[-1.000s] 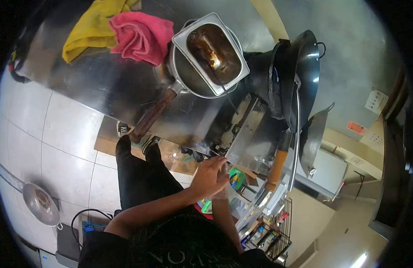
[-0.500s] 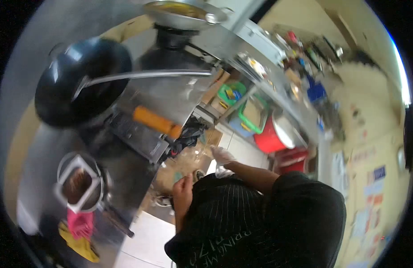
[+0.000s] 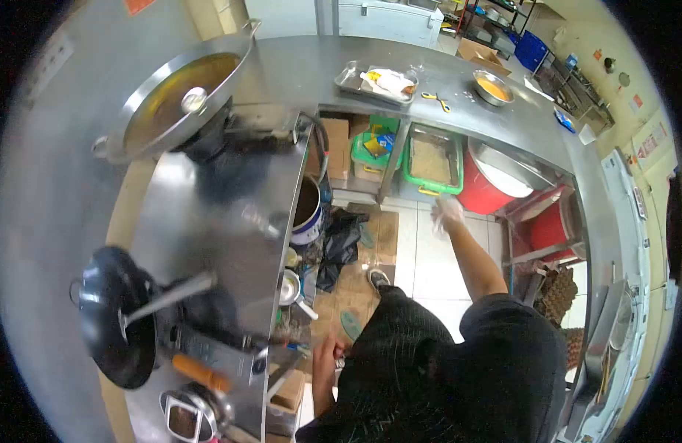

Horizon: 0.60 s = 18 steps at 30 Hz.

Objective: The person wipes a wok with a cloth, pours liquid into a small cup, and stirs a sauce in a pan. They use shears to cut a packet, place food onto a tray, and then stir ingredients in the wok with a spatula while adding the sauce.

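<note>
My right hand (image 3: 448, 215), in a clear plastic glove, reaches forward over the tiled floor with loosely extended fingers. It is nearest a green-rimmed tub (image 3: 432, 161) of pale crumbs and a red bucket (image 3: 483, 186) on the low shelf. Low beside my body, my bare left hand (image 3: 328, 359) has its fingers curled in; whatever may be inside them is hidden. On the counter above that shelf lie a metal tray (image 3: 348, 77) with battered-looking food (image 3: 391, 83), yellow-handled scissors (image 3: 436, 101) and a bowl of orange liquid (image 3: 493, 88).
A large pan of oil (image 3: 153, 111) sits on a burner at the left. A black wok (image 3: 116, 317) with a long-handled ladle (image 3: 171, 297) stands on the left steel counter (image 3: 230, 214). Below are a black plastic bag (image 3: 341, 244) and cardboard (image 3: 381, 229) on the floor.
The view has swung and moved forward, bringing the oil pan, shelf and far counter closer. My gloved hand now reaches out further; my left hand stays low by my body.
</note>
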{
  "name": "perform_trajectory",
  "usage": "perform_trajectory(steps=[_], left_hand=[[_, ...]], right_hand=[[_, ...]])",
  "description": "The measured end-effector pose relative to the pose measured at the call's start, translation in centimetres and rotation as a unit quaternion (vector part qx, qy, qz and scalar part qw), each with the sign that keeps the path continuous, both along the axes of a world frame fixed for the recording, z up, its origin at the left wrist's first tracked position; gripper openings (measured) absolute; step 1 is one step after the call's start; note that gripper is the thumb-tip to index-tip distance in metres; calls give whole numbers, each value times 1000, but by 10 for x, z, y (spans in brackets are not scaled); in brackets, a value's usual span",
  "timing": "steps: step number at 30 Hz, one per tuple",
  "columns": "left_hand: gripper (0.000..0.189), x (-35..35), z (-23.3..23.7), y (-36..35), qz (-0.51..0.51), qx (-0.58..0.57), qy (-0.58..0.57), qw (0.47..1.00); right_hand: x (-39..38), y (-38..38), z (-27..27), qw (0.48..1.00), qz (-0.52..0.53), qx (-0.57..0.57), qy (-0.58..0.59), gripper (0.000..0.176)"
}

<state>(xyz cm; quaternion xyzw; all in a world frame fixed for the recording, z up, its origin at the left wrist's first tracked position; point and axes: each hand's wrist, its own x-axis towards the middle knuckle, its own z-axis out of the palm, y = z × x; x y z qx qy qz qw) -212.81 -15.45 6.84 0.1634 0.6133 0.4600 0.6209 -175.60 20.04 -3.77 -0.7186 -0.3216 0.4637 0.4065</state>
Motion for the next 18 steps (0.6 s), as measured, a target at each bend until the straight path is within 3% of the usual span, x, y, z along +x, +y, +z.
perform_trajectory(steps=[1, 3, 4, 6, 7, 8, 10, 12, 14, 15, 18], left_hand=[[42, 8, -12, 7, 11, -28, 9, 999], [37, 17, -34, 21, 9, -93, 17, 996], [34, 27, -40, 30, 66, -119, -14, 991], [29, 49, -32, 68, 70, -156, 32, 985], [27, 56, -26, 94, 50, -174, 40, 983], [25, 58, -10, 132, -66, -186, 82, 977], [22, 66, 2, 210, -201, -2, 192, 961], [19, 70, -11, 288, -217, -3, 197, 956], [17, 83, 22, 373, -255, 87, 222, 937], [17, 91, 34, 404, -235, 102, 235, 938], [16, 113, 61, 455, -189, 125, 214, 950]], right_hand=[[-13, 37, 44, 965, 73, 20, -250, 27], [24, 162, -2, 853, 130, 177, -473, 30], [24, 201, 9, 696, 130, 240, -664, 32], [34, 281, 9, 841, 20, 129, -525, 35], [19, 278, 55, 880, -8, 95, -466, 40], [2, 281, 108, 910, -40, 64, -407, 47], [10, 325, 101, 913, -87, 37, -397, 57], [14, 359, 93, 889, -64, 10, -453, 65], [8, 374, 110, 879, -54, -38, -471, 62], [8, 378, 116, 873, -74, -53, -479, 59], [21, 400, 121, 853, 27, -100, -511, 45]])
